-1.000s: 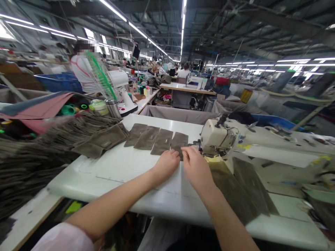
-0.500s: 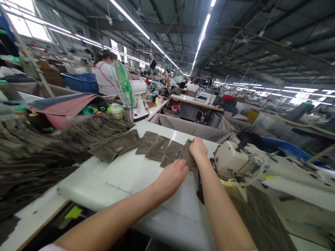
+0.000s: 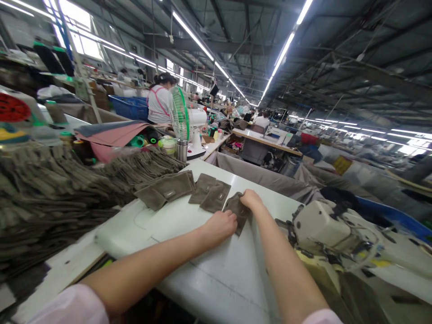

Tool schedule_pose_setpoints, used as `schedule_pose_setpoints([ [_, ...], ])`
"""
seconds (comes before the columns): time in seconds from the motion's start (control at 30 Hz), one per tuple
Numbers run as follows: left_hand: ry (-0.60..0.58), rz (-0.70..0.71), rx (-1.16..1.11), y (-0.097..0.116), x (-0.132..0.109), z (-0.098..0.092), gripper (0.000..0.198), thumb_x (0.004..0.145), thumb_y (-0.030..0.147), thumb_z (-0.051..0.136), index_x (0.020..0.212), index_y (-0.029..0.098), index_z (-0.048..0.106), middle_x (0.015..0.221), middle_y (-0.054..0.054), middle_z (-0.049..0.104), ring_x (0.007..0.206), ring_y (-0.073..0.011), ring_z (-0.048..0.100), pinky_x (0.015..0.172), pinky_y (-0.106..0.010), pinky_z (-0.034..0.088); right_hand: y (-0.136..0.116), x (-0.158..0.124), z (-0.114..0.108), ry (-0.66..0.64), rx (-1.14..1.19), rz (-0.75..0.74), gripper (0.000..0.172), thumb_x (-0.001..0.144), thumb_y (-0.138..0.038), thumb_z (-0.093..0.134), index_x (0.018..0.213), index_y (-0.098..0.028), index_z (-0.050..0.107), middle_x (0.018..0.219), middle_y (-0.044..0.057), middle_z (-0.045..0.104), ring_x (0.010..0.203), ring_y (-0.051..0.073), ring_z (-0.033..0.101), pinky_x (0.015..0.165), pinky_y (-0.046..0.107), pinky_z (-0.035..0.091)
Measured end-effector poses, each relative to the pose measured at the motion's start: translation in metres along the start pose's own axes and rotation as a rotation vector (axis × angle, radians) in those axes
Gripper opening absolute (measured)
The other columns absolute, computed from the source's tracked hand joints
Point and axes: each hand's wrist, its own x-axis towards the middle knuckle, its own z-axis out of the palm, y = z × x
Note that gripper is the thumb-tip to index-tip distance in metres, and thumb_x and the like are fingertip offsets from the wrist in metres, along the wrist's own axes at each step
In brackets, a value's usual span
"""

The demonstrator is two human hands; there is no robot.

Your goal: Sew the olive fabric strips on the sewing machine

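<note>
Both hands are on a small brown-grey fabric piece at the middle of the white machine table. My right hand pinches its far right edge. The curled fingers of my left hand grip its near left edge. The cloth looks bunched and partly raised; whether it is one layer or several I cannot tell. Just left of it, two flat pieces overlap, the nearer one bearing a small pale label. Beyond them, a larger folded piece with a label lies against the stacked fabric.
A tall pile of similar brown-grey fabric fills the left side. A sewing machine head stands at the right, with fabric below it. Behind are a green-rimmed fan, a metal cup and a person facing away.
The two rightmost pieces of the row are no longer lying flat; cloth is now bunched between my hands, which have drawn closer together. The view has turned left.
</note>
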Motion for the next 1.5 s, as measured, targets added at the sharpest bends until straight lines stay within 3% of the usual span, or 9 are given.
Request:
schedule_pose_setpoints([
  [0.3, 0.023, -0.258, -0.042, -0.007, -0.013, -0.041, 0.019, 0.097, 0.009, 0.045, 0.105, 0.011, 0.062, 0.103, -0.014, 0.063, 0.098, -0.0267, 0.062, 0.065, -0.033, 0.055, -0.02, 0.007, -0.034, 0.079, -0.029, -0.143, 0.031, 0.098, -0.038, 0.062, 0.123, -0.018, 0.062, 0.124, 0.009, 0.063, 0.107, 0.023, 0.064, 0.091, 0.044, 0.055],
  [0.57, -0.1, -0.239, -0.021, -0.035, -0.025, -0.004, 0.016, 0.089, 0.004, 0.054, 0.092, 0.01, 0.069, 0.093, -0.015, 0.064, 0.093, -0.0255, 0.062, 0.067, -0.032, 0.054, -0.058, 0.02, 0.004, 0.017, -0.036, -0.191, 0.035, 0.097, -0.037, 0.063, 0.126, -0.017, 0.06, 0.125, 0.009, 0.063, 0.105, 0.023, 0.064, 0.089, 0.044, 0.056],
  [0.73, -0.052, -0.18, 0.016, -0.043, -0.024, -0.012, 0.019, 0.093, 0.007, 0.048, 0.095, 0.01, 0.066, 0.094, -0.014, 0.064, 0.088, -0.0258, 0.061, 0.059, -0.034, 0.053, -0.051, 0.028, -0.024, -0.002, -0.076, -0.228, 0.028, 0.097, -0.037, 0.063, 0.118, -0.018, 0.064, 0.121, 0.008, 0.065, 0.103, 0.021, 0.065, 0.089, 0.043, 0.056],
  [0.87, 0.084, -0.295, 0.034, -0.057, -0.026, -0.03, 0.018, 0.094, 0.011, 0.048, 0.099, 0.012, 0.065, 0.098, -0.013, 0.064, 0.096, -0.0273, 0.06, 0.063, -0.035, 0.054, -0.067, 0.042, -0.045, 0.089, -0.044, -0.325, 0.031, 0.097, -0.038, 0.064, 0.119, -0.017, 0.063, 0.121, 0.008, 0.064, 0.107, 0.023, 0.064, 0.092, 0.046, 0.054],
  [1.0, 0.007, -0.521, -0.023, -0.068, -0.032, -0.028, 0.023, 0.093, 0.008, 0.045, 0.099, 0.011, 0.067, 0.102, -0.015, 0.065, 0.101, -0.0285, 0.061, 0.07, -0.036, 0.056, -0.102, 0.051, -0.018, 0.145, 0.048, -0.49, 0.034, 0.097, -0.037, 0.063, 0.126, -0.018, 0.06, 0.128, 0.009, 0.061, 0.111, 0.024, 0.062, 0.094, 0.047, 0.054],
  [1.1, -0.083, -0.546, -0.065, -0.065, -0.043, -0.017, 0.022, 0.091, 0.008, 0.05, 0.1, 0.01, 0.069, 0.102, -0.014, 0.068, 0.101, -0.0271, 0.063, 0.077, -0.035, 0.057, -0.117, 0.051, 0.018, 0.145, 0.108, -0.551, 0.035, 0.097, -0.036, 0.063, 0.128, -0.018, 0.06, 0.129, 0.009, 0.061, 0.109, 0.024, 0.063, 0.092, 0.046, 0.055],
  [1.23, 0.092, -0.499, -0.186, -0.06, -0.072, -0.012, 0.033, 0.091, 0.022, 0.06, 0.123, 0.016, 0.063, 0.123, -0.011, 0.066, 0.115, -0.0248, 0.061, 0.094, -0.035, 0.054, -0.113, 0.054, 0.038, 0.183, 0.177, -0.54, 0.034, 0.098, -0.035, 0.063, 0.127, -0.019, 0.06, 0.129, 0.01, 0.061, 0.109, 0.024, 0.063, 0.092, 0.045, 0.055],
  [1.37, 0.383, -0.769, -0.104, -0.079, -0.112, -0.022, 0.039, 0.093, 0.019, 0.055, 0.131, 0.015, 0.059, 0.133, -0.014, 0.061, 0.124, -0.0284, 0.056, 0.105, -0.043, 0.048, -0.115, 0.052, 0.024, 0.253, 0.25, -0.552, 0.032, 0.098, -0.034, 0.063, 0.126, -0.019, 0.061, 0.133, 0.01, 0.059, 0.112, 0.024, 0.062, 0.095, 0.046, 0.054],
  [1.5, 0.393, -1.187, 0.079, -0.105, -0.149, -0.032, 0.036, 0.092, 0.03, 0.056, 0.122, 0.011, 0.062, 0.119, -0.018, 0.062, 0.114, -0.0347, 0.057, 0.094, -0.047, 0.052, -0.146, 0.033, 0.023, 0.222, 0.31, -0.628, 0.026, 0.098, -0.037, 0.062, 0.113, -0.017, 0.065, 0.118, 0.007, 0.066, 0.104, 0.021, 0.065, 0.091, 0.043, 0.055],
])
